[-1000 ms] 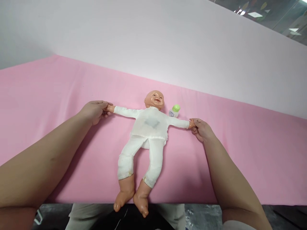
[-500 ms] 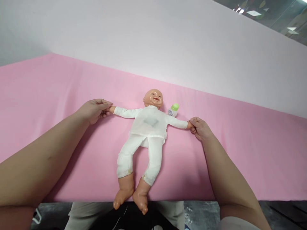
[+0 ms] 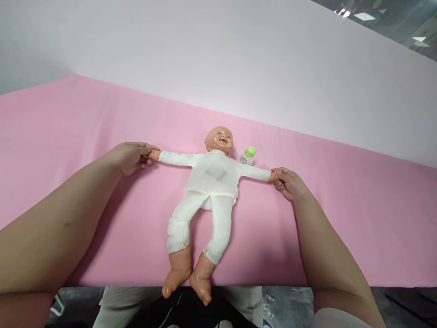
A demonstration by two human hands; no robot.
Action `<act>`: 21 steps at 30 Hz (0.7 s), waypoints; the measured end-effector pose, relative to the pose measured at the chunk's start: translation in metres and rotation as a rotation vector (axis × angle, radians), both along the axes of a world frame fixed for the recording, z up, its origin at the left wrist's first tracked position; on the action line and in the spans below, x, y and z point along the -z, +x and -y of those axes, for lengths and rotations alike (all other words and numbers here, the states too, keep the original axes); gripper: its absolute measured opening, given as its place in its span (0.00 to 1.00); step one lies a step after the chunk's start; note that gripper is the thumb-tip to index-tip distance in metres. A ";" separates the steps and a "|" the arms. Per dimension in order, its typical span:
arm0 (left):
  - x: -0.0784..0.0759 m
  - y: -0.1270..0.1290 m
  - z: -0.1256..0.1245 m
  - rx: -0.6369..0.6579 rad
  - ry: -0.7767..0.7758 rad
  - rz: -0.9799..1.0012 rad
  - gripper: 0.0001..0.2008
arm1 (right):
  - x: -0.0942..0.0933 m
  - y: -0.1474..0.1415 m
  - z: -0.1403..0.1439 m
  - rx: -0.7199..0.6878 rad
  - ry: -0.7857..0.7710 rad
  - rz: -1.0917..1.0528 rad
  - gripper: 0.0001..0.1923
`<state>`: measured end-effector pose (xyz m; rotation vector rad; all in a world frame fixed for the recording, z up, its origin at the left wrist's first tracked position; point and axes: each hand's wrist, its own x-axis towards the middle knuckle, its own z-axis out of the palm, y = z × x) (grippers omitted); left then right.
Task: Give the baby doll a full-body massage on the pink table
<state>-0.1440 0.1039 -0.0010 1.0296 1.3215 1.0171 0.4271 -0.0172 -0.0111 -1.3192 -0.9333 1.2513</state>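
Doll point(image 3: 211, 182) lies face up on the pink sheet point(image 3: 68, 136), mid-sheet, feet hanging over the near edge, head toward the far edge. Left hand point(image 3: 129, 156) pinches the doll's hand at the end of one sleeve; right hand point(image 3: 288, 182) pinches the other doll hand. Both of the doll's arms are stretched straight out sideways. Versus half a second ago: arms pulled slightly wider, the right hand has shifted a bit outward so the doll's hand shows at its fingertips, and the left hand has moved a touch outward too. Doll body and legs unchanged. Small bottle point(image 3: 248, 155) with green cap stays just beside the doll's head, behind its shoulder, toward the far edge. White wall point(image 3: 218, 59) beyond the sheet.
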 end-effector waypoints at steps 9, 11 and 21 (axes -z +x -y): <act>-0.005 -0.029 0.002 0.335 -0.115 0.004 0.24 | -0.003 0.006 0.001 -0.097 0.014 -0.033 0.23; -0.006 -0.029 0.001 0.329 -0.115 0.005 0.24 | -0.003 0.004 -0.001 -0.080 0.008 -0.036 0.24; 0.003 -0.014 -0.002 0.091 0.013 0.056 0.11 | -0.005 -0.016 -0.006 0.092 -0.005 0.090 0.26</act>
